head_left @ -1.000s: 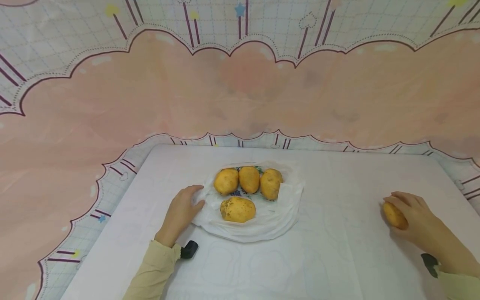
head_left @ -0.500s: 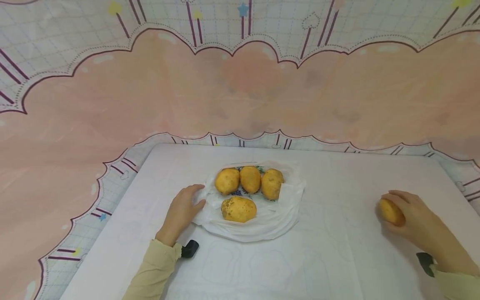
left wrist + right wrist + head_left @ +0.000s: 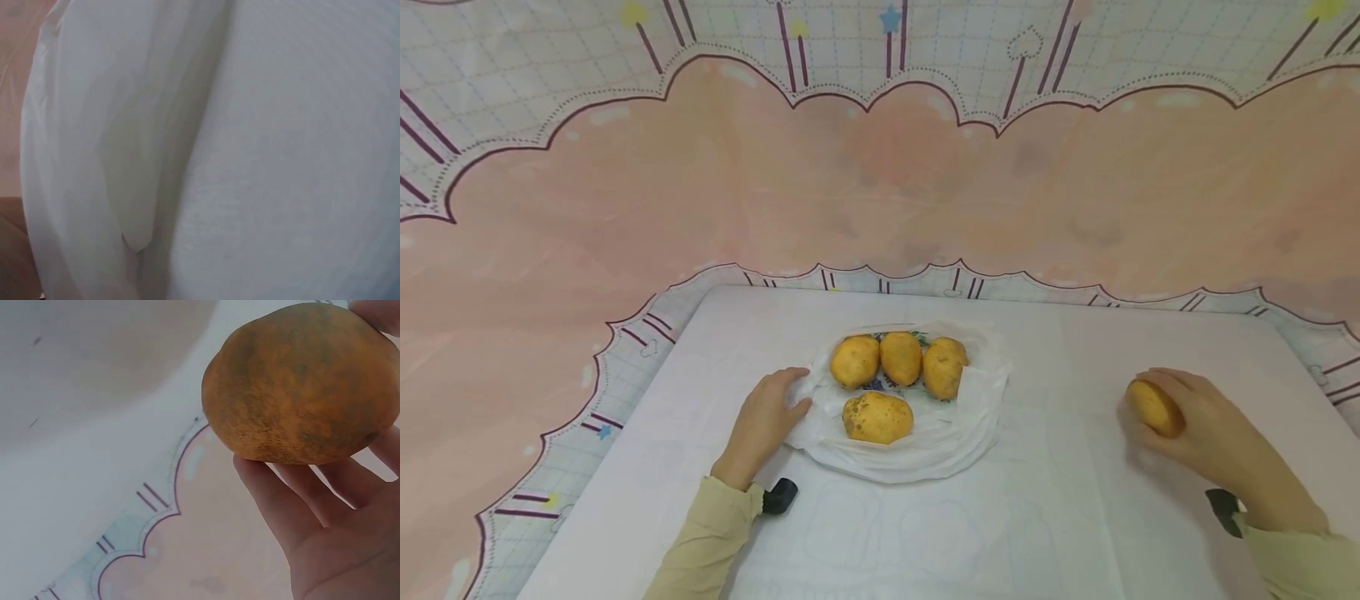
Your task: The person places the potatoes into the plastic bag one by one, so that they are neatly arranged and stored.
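Well to the right of the white plastic bag (image 3: 917, 471), my right hand (image 3: 1202, 425) grips a yellow-brown potato (image 3: 1153, 408). The right wrist view shows this potato's (image 3: 300, 387) mottled skin, with fingers below it and a fingertip at its upper right. My left hand (image 3: 763, 425) rests at the bag's left edge, thumb and fingers apart and relaxed. White plastic (image 3: 87, 162) fills much of the left wrist view, where only a bit of skin shows. On the bag lie several potatoes: a row at the back and a single potato (image 3: 877, 418) in front.
All of this is on a table with a white cover (image 3: 1045, 525). Behind it hangs a pink curtain (image 3: 880, 192) with cloud shapes, which also runs down the left side. A printed blue and green pattern shows between the potatoes on the bag.
My right hand has moved left with the potato in its grip, toward the bag. The left hand and the potatoes on the bag have stayed in place.
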### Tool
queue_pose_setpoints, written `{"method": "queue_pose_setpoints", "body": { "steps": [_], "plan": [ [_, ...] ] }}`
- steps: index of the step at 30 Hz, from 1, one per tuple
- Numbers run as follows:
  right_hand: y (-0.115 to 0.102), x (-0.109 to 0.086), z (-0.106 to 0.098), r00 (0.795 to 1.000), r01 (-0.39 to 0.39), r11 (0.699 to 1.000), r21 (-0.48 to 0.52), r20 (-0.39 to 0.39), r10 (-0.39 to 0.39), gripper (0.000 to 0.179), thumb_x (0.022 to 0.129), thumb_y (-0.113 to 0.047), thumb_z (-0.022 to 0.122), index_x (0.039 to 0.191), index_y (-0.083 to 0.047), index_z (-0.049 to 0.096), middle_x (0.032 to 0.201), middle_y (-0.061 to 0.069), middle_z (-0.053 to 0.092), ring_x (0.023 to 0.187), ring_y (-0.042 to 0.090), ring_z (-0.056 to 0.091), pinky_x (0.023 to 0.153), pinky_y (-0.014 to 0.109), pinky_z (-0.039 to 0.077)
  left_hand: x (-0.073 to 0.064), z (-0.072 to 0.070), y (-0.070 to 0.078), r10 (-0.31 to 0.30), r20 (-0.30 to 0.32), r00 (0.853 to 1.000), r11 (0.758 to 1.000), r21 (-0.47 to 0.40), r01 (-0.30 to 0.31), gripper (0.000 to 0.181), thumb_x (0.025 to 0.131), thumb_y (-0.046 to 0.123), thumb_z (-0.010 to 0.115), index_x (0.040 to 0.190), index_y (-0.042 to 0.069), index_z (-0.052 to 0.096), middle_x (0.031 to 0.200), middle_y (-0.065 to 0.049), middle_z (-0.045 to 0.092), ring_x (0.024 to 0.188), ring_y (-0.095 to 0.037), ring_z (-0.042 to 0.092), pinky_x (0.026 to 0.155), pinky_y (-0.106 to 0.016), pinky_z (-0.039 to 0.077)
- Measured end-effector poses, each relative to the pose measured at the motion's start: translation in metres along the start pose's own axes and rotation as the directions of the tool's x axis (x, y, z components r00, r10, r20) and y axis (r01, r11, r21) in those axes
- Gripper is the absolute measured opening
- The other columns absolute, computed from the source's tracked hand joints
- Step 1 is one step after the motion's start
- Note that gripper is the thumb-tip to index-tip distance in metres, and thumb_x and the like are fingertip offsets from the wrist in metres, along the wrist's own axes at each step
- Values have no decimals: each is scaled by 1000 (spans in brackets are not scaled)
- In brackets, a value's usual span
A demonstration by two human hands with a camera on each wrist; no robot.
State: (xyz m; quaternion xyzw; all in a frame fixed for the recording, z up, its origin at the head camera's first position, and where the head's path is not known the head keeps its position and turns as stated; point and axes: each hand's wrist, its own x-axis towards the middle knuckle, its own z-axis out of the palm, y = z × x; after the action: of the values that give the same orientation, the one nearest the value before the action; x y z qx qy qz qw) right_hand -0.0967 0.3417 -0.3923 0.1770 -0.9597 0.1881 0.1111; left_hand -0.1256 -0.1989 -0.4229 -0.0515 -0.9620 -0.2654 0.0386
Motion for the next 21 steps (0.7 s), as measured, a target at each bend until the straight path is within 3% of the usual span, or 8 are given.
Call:
{"method": "queue_pose_setpoints", "body": {
  "steps": [10,21],
  "plan": [
    [-14,9,6,1000,25,1000,-13,2,-25,63,71,-15,83,126,-6,55,122,23,58,104,40,54,80,57,47,0,1,-1,5,-6,1000,1000,7,-5,46,89,11,72,132,-1,59,133,-21,61,125,-41,54,106,-55,44],
    [-36,20,10,999,46,999,6,-2,-46,60,73,-16,82,125,-5,56,119,21,60,102,35,56,82,53,48,1,0,0,3,-7,1000,1000,3,-3,46,88,10,72,131,-1,59,133,-21,61,124,-40,55,106,-54,44]
  ]
}}
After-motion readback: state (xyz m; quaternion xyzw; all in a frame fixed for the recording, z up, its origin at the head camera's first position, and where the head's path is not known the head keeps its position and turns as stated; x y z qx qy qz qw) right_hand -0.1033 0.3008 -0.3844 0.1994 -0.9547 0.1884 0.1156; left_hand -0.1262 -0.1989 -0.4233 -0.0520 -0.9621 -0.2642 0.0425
